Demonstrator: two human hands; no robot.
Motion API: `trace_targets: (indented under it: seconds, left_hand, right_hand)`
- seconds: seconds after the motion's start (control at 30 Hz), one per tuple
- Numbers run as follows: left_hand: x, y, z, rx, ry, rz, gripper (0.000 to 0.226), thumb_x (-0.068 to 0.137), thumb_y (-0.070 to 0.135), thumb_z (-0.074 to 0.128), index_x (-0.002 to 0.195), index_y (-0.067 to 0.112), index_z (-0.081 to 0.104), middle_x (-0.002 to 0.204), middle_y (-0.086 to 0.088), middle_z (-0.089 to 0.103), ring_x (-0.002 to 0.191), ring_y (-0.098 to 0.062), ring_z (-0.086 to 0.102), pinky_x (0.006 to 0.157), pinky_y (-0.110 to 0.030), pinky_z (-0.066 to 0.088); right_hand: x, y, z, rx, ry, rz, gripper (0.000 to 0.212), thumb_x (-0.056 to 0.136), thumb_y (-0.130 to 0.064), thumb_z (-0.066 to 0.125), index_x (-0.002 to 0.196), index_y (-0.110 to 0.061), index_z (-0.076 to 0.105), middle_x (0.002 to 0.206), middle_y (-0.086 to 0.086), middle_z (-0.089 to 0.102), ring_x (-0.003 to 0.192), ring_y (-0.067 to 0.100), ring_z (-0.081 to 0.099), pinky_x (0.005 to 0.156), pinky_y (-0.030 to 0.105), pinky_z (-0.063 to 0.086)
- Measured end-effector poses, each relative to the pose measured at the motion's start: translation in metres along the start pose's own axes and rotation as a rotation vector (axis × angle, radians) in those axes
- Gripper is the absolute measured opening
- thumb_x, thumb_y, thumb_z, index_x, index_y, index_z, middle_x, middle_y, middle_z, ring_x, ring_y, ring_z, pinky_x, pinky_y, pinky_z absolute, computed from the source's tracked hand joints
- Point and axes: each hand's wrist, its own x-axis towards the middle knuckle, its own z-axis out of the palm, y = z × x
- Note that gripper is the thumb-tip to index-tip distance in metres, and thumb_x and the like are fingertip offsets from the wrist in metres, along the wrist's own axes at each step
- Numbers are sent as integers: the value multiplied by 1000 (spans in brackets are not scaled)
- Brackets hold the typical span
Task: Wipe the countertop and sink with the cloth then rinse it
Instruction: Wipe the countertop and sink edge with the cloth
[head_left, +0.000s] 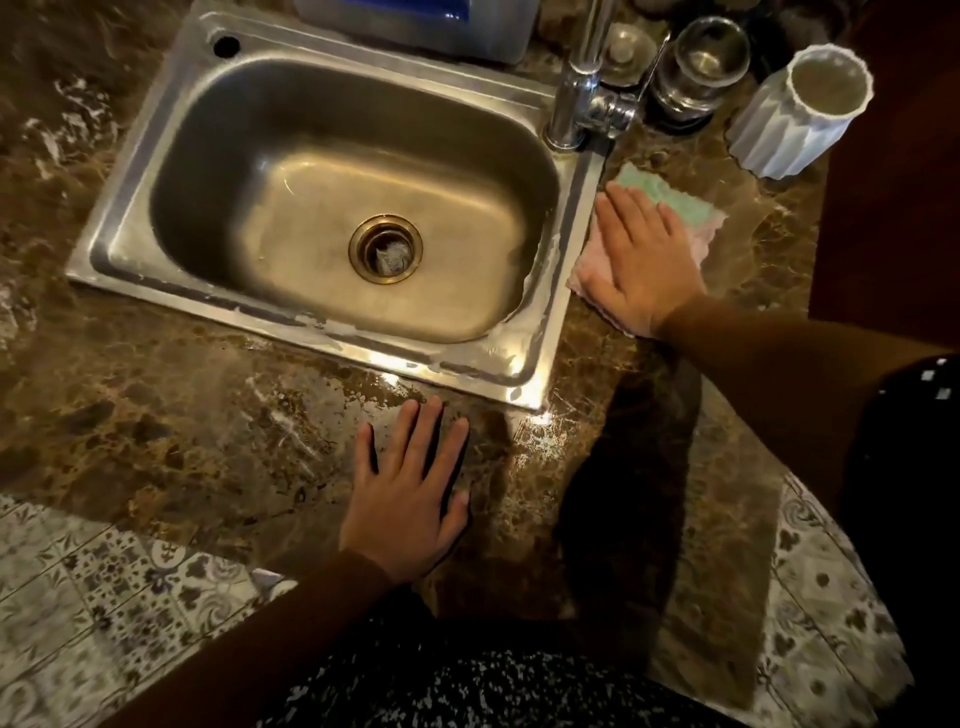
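Pink and green cloth (691, 213) is pressed flat under straight fingers (623, 208) at the right middle of the frame. The fingers are not curled round it; they are laid out flat on top. They belong to the right hand (644, 265), and a brown sleeve (779, 364) runs from it to the right edge.

The cloth is laid on the brown stone countertop (182, 441), just beside the right rim of the sink (127, 208).

Low in the middle of the frame, the fingers of the left hand (410, 493) are spread out straight and rested on the countertop. Nothing is held by it.

The sink is made of shiny metal, and a round drain (385, 248) is seen in its bottom. White marks are seen along its front rim. A shiny tap (571, 98) is stood at its upper right corner. Past the tap, a glass jar (698, 67) and a white ribbed cup (800, 109) are stood on the countertop. Patterned floor tiles (78, 597) are seen at the lower left.
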Motion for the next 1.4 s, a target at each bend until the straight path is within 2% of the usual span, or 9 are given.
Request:
trace_targets:
  seconds: [0.17,0.43,0.63,0.73,0.9,1.03,1.17,1.3,1.4]
  left_hand:
    - [-1,1,-3,0,-17,-4,71,97,51,38,160,21,25,170,-11,13,157,-31,7,119,-66,12]
    - [0,1,-3,-56,-38,0,69,97,49,36,160,23,25,169,-10,18,156,-31,13,117,-69,17]
    - [-1,-1,-13,-108,-93,5,75,96,59,27,162,27,7,171,-5,-4,157,-26,-5,120,-66,-1]
    - [-6,-11,-27,-180,-179,66,76,98,55,34,162,27,4,170,-1,-11,156,-21,-14,123,-61,-4]
    - [-46,-48,-37,-191,-197,212,66,103,36,43,161,18,16,171,-4,6,157,-24,4,127,-46,7]
    - [-85,-86,-28,-345,-33,305,49,95,26,52,141,11,55,152,-11,49,140,-28,44,117,-45,37]
    - [-102,-142,-35,-465,57,147,31,98,34,51,109,13,70,127,-3,63,117,-19,54,99,-37,48]
    - [-100,-214,-39,-340,162,-79,21,93,28,63,107,14,70,112,-4,62,101,-23,57,87,-42,52]
    - [-100,-269,-39,-278,163,-241,29,89,28,70,113,12,66,117,-10,59,106,-30,57,90,-45,49]
  right_hand:
    - [-15,-16,5,48,21,93,86,96,-65,11,159,-6,13,167,17,14,154,33,12,124,54,14]
    - [-123,-109,35,95,28,296,83,99,-59,10,158,-1,11,166,22,12,154,37,10,122,58,16]
    - [-181,-193,51,94,26,321,86,97,-59,24,157,1,14,165,23,16,153,40,14,121,59,17]
    - [-198,-223,57,97,27,302,84,97,-59,24,158,-1,17,166,21,17,153,38,17,120,59,20]
    - [-201,-244,58,87,-2,223,89,96,-67,16,159,-5,12,168,15,8,155,34,9,122,57,16]
    - [-179,-268,53,57,-44,60,94,93,-72,6,160,-6,7,169,14,1,156,31,0,124,56,11]
    - [-140,-307,46,58,-45,-21,96,92,-74,15,159,-5,9,169,14,3,156,31,2,123,57,13]
    - [-102,-349,39,47,-45,-91,100,90,-77,14,160,-5,10,169,15,4,156,32,3,122,57,13]
    - [-74,-383,33,26,-50,-164,101,90,-77,13,159,-5,11,168,16,3,156,33,3,123,58,14]
